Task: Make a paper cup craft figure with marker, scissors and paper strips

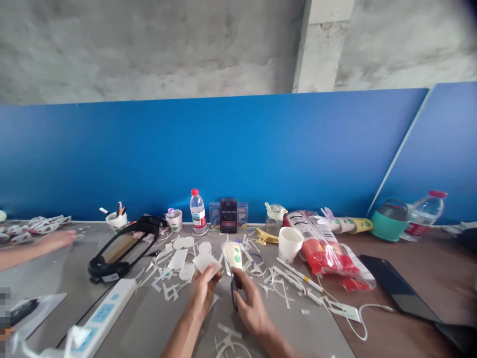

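Low in the middle of the head view, my left hand (pixel 203 291) is closed on a piece of white paper (pixel 204 262), its fingers pinching the lower edge. Just to the right, my right hand (pixel 251 303) is wrapped around dark-handled scissors (pixel 234 294); their blades are mostly hidden. Beyond my right fingers lies a paper cup piece (pixel 235 256) with green leaf prints, flattened or cut; I cannot tell which. White paper discs (pixel 187 271) and curled paper scraps (pixel 170 292) are scattered around both hands.
A power strip (pixel 104 315) and a black head strap frame (pixel 122 248) lie left. Behind stand a water bottle (pixel 198 214), a glass jug (pixel 275 219) and a white cup (pixel 290 243). Pens (pixel 298 281) and a red-white bag (pixel 320 243) are right. Another person's hand (pixel 61 239) reaches in.
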A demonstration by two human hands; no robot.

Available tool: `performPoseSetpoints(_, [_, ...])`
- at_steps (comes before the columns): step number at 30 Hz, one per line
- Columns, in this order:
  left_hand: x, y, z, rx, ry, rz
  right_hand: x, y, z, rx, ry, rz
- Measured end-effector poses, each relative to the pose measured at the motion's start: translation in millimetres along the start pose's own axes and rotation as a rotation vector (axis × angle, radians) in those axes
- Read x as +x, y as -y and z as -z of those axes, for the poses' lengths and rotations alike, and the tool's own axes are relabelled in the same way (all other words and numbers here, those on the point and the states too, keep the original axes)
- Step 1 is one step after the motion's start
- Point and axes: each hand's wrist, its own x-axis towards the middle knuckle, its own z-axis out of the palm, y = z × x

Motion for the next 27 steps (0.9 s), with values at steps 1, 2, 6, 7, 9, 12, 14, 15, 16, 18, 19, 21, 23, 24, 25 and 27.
performPoseSetpoints(1, [0.7, -1.7, -0.7, -0.014, -0.021, -0.004, 0.8, -1.2, 0.2, 0.082, -0.023, -0.027])
performPoseSetpoints(2, [1.5, -3.0, -1.0, -0.023, -0.031, -0.006, 1.7, -1.5, 0.6, 0.173, -0.041, -0.056])
performPoseSetpoints(6, [3.6, -2.9, 1.4, -0.043, 0.02, 0.005, 5.8, 7.3, 3.5, 0.432, -0.075, -0.191])
performPoseSetpoints(7, [3.4, -1.5, 2.3, -0.038, 0.053, 0.027, 6.7, 11.0, 4.0, 0.455, -0.07, -0.219])
performPoseSetpoints(9, [1.3, 2.0, 3.0, -0.002, 0.119, 0.067, 8.4, 17.4, 3.7, 0.479, -0.045, -0.251])
performPoseSetpoints(12, [-5.9, 8.4, 0.8, 0.112, 0.187, 0.083, 11.0, 21.1, -0.2, 0.5, -0.043, -0.232])
performPoseSetpoints(14, [-12.4, 12.9, -1.3, 0.217, 0.253, 0.074, 12.5, 19.8, -3.1, 0.495, -0.094, -0.2])
performPoseSetpoints(15, [-15.6, 15.0, -1.9, 0.278, 0.298, 0.067, 13.1, 18.8, -3.7, 0.482, -0.12, -0.186])
performPoseSetpoints(16, [-18.2, 16.9, -2.0, 0.336, 0.344, 0.059, 13.7, 18.0, -3.3, 0.462, -0.146, -0.174])
performPoseSetpoints(18, [-21.2, 18.7, -0.6, 0.402, 0.398, 0.053, 14.7, 17.9, 0.6, 0.401, -0.187, -0.152])
performPoseSetpoints(19, [-21.2, 18.1, 0.7, 0.403, 0.4, 0.066, 15.3, 18.8, 4.1, 0.356, -0.197, -0.138])
performPoseSetpoints(21, [-18.7, 13.0, 3.6, 0.36, 0.37, 0.125, 16.6, 22.1, 12.3, 0.246, -0.178, -0.107])
performPoseSetpoints(23, [-14.8, 3.3, 5.7, 0.324, 0.371, 0.172, 18.1, 25.3, 19.7, 0.15, -0.103, -0.092])
performPoseSetpoints(24, [-13.5, -2.5, 6.2, 0.33, 0.395, 0.178, 19.0, 26.3, 22.3, 0.126, -0.072, -0.092])
performPoseSetpoints(25, [-12.9, -8.0, 6.2, 0.361, 0.446, 0.179, 20.0, 26.6, 23.9, 0.123, -0.055, -0.096])
performPoseSetpoints(27, [-14.3, -16.8, 5.3, 0.477, 0.589, 0.207, 22.3, 25.5, 24.8, 0.17, -0.067, -0.114])
